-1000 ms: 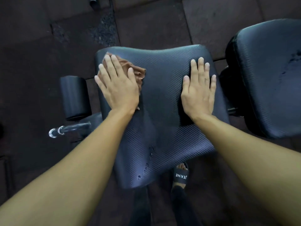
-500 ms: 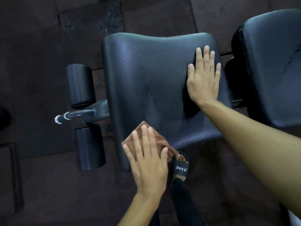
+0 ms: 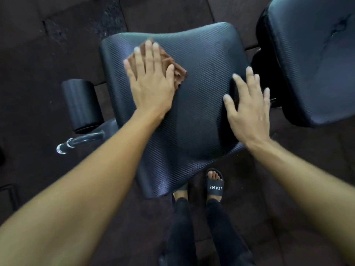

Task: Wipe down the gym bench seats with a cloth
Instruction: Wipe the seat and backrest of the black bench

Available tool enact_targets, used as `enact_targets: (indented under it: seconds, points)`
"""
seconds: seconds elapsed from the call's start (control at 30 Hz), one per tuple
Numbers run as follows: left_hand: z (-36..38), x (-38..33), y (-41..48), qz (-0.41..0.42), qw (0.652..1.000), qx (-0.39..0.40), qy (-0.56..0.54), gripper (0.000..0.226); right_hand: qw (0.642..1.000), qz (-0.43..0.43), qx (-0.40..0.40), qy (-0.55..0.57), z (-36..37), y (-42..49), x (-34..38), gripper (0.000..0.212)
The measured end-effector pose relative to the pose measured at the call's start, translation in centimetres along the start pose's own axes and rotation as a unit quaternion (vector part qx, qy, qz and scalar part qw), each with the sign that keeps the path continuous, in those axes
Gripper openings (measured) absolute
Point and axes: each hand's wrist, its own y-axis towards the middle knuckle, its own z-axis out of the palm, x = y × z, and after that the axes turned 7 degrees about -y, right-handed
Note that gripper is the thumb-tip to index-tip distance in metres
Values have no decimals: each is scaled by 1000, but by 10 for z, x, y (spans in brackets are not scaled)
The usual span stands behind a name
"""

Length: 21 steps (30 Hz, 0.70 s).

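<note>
A black textured bench seat (image 3: 201,104) fills the middle of the view. My left hand (image 3: 149,81) lies flat with straight fingers on a brown cloth (image 3: 177,72), pressing it onto the seat's far left part. My right hand (image 3: 247,108) is at the seat's right edge, fingers spread and straight; whether it touches the pad I cannot tell. Most of the cloth is hidden under my left palm.
A second black pad (image 3: 315,60) stands to the right. At the left are a black foam roller (image 3: 81,104) and a chrome bar end (image 3: 63,147). My feet in black slides (image 3: 215,186) stand just below the seat on dark rubber floor tiles.
My left hand slid the cloth from the seat's near edge up to its far left part. My right hand moved down the right edge and spread its fingers.
</note>
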Motion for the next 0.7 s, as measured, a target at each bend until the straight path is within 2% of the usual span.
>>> enact_targets:
  seconds: [0.07,0.2,0.33,0.4,0.47,0.53,0.6,0.7]
  points:
    - [5,-12,-39,13,1000,-14,10,66,999,31,14,26,0,-25,-13,53]
    - [17,-42,-117,84,996,15,7,66,995,46,42,83,-1,-34,-17,54]
    - [19,-58,-129,103,994,39,6,67,993,60,46,92,-4,-33,-13,54]
    - [10,-57,-126,112,992,57,-27,66,992,73,27,96,-5,-36,-5,52]
    - [-2,-46,-120,119,985,61,-112,62,992,58,2,111,-5,-45,14,49]
    - [-11,-21,-107,81,982,23,-169,58,991,6,5,135,-3,-53,44,47]
    - [-13,11,-91,6,984,-16,-176,57,988,-40,22,145,7,-59,73,45]
    - [-7,37,-81,-27,985,-10,-167,56,992,-36,47,111,29,-63,103,53]
